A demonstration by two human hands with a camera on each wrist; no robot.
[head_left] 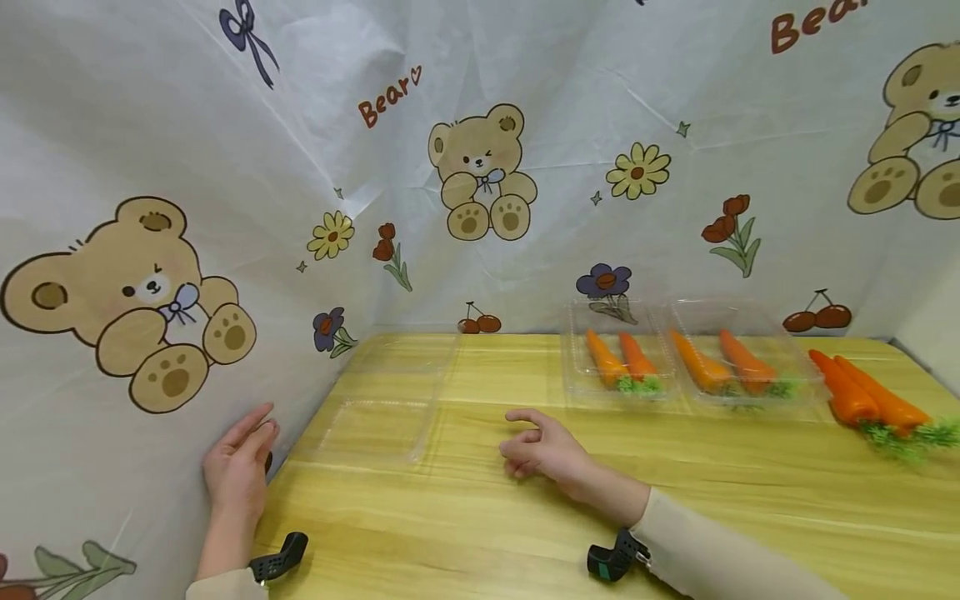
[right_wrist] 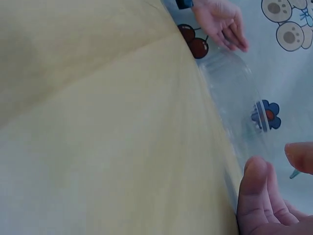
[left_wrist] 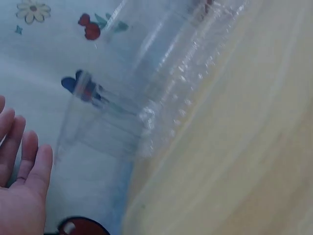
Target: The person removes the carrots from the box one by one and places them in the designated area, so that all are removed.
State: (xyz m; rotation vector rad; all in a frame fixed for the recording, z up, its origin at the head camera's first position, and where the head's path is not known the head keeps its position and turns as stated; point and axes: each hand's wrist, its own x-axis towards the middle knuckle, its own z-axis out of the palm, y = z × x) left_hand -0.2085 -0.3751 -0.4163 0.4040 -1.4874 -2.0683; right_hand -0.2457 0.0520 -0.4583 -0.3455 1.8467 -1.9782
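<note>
A see-through plastic box [head_left: 411, 454] with its lid raised lies at the left of the table, nothing visible inside it. Just left of it, my left hand [head_left: 238, 471] is held with fingers fairly straight and holds nothing; the left wrist view shows its fingertips near the clear plastic [left_wrist: 112, 125]. To the box's right my right hand [head_left: 551, 454] hovers over the wood, fingers loosely bent and thumb apart, with nothing between them. In the right wrist view, the same box [right_wrist: 232, 90] appears beyond its fingers.
Two clear boxes, one at the back [head_left: 572, 385] and another beside it [head_left: 810, 390], each hold two toy carrots with green tops. Two loose carrots [head_left: 855, 400] lie at the far right. A bear-printed sheet [head_left: 555, 75] walls the table's back and left.
</note>
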